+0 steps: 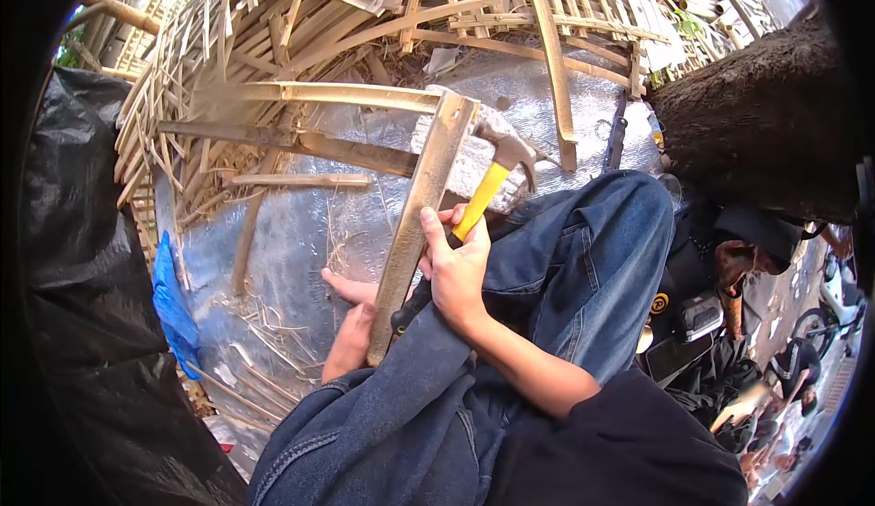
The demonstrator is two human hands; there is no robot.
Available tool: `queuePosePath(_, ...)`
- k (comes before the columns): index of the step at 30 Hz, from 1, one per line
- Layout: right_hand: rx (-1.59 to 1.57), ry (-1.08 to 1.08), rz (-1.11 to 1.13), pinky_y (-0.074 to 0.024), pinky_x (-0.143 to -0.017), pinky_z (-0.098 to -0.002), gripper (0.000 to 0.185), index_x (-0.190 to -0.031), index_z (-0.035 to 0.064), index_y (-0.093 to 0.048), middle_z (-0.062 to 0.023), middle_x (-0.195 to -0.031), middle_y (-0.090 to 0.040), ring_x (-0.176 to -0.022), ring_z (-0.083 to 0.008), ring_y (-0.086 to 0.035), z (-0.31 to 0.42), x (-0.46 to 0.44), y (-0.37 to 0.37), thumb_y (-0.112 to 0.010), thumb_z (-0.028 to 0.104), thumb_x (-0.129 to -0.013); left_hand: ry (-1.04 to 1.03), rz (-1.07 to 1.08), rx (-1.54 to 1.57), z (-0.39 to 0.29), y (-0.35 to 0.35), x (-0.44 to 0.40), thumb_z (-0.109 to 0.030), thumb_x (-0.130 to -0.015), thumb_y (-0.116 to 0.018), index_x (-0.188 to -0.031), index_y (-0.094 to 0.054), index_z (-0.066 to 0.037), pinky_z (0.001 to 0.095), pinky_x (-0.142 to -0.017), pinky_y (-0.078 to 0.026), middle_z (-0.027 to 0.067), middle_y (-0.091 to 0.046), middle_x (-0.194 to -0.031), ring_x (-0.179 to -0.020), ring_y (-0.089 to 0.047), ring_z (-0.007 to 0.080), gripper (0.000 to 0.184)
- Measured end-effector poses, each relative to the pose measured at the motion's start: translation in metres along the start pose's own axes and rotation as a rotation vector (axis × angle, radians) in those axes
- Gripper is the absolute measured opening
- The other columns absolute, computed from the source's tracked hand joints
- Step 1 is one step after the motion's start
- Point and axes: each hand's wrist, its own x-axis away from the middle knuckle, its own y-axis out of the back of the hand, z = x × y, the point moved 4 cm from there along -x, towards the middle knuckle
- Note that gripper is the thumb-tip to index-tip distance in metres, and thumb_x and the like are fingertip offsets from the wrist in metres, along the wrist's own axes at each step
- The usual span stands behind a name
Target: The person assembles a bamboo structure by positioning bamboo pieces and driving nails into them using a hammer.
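Observation:
My right hand (458, 273) is closed around a claw hammer (480, 201) with a yellow and black handle. The steel head points up and away from me. Beside the hand, a long wooden slat (424, 219) stands slanted, its lower end by my bare foot (351, 337). The thumb lies close to the slat's edge; whether it presses on it I cannot tell. From the slat's upper part, a pale split-bamboo strip (365, 96) and a darker strip (355, 152) run left. A whitish block (501, 191) sits behind the hammer head. My left hand is not visible.
Bamboo slats and lattice (383, 32) pile up at the back. A silvery sheet (292, 232) covers the ground, with loose strips on it. Black plastic (91, 278) hangs left, beside a blue sheet (173, 296). A thick trunk (756, 114) and dark bags (702, 278) lie right.

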Motion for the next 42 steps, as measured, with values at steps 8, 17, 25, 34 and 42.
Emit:
queuePosePath(8, 0.210, -0.095, -0.043, -0.0356, -0.038, -0.0230, 0.032, -0.100, 0.0098, -0.041, -0.0018, -0.078, -0.054, -0.045, -0.0063, -0.045, -0.034, 0.024, 0.013, -0.072, 0.009, -0.093, 0.445, 0.347, 0.620, 0.072, -0.016, 0.018, -0.040, -0.102, -0.055, -0.106, -0.065, 0.000, 0.0315, -0.077, -0.049, 0.0082, -0.068, -0.096, -0.086, -0.063, 0.0168, 0.042)
queuePosePath(17, 0.662, -0.006, 0.021, -0.0414, -0.042, -0.0234, 0.041, -0.107, 0.0045, -0.042, -0.0070, -0.081, -0.061, -0.049, -0.0077, -0.052, -0.051, 0.006, 0.049, -0.077, 0.010, -0.088, 0.441, 0.334, 0.601, 0.082, -0.022, 0.028, -0.042, -0.102, -0.054, -0.104, -0.066, -0.001, 0.0301, -0.074, -0.048, 0.0069, -0.067, -0.091, -0.081, -0.062, 0.0153, 0.042)
queuePosePath(25, 0.795, -0.128, 0.412, -0.0548, -0.066, -0.0339, 0.047, -0.101, -0.0013, -0.049, -0.0156, -0.081, -0.070, -0.074, -0.0209, -0.070, -0.045, 0.003, 0.003, -0.085, 0.013, -0.076, 0.289, 0.116, 0.410, 0.073, -0.016, 0.051, -0.043, -0.102, -0.054, -0.101, -0.066, -0.002, 0.0288, -0.071, -0.048, 0.0058, -0.067, -0.087, -0.076, -0.062, 0.0139, 0.043)
queuePosePath(34, 0.899, 0.044, 0.411, -0.0508, -0.059, -0.0334, 0.040, -0.085, 0.0014, -0.057, -0.0087, -0.072, -0.066, -0.066, -0.0136, -0.061, -0.037, -0.024, -0.004, -0.086, 0.027, -0.078, 0.104, -0.076, -0.001, 0.058, 0.013, 0.034, -0.044, -0.102, -0.054, -0.098, -0.066, -0.003, 0.0274, -0.067, -0.047, 0.0046, -0.066, -0.082, -0.071, -0.061, 0.0124, 0.043)
queuePosePath(42, 0.489, -0.002, 0.186, -0.0402, -0.036, -0.0249, 0.035, -0.098, 0.0048, -0.046, -0.0077, -0.083, -0.059, -0.045, -0.0064, -0.040, 0.067, -0.072, 0.050, -0.036, 0.036, -0.110, 0.360, 0.444, 0.341, 0.056, -0.007, -0.037, -0.048, -0.101, -0.054, -0.088, -0.062, -0.003, 0.0275, -0.048, -0.043, 0.0054, -0.057, -0.063, -0.052, -0.055, 0.0138, 0.047)
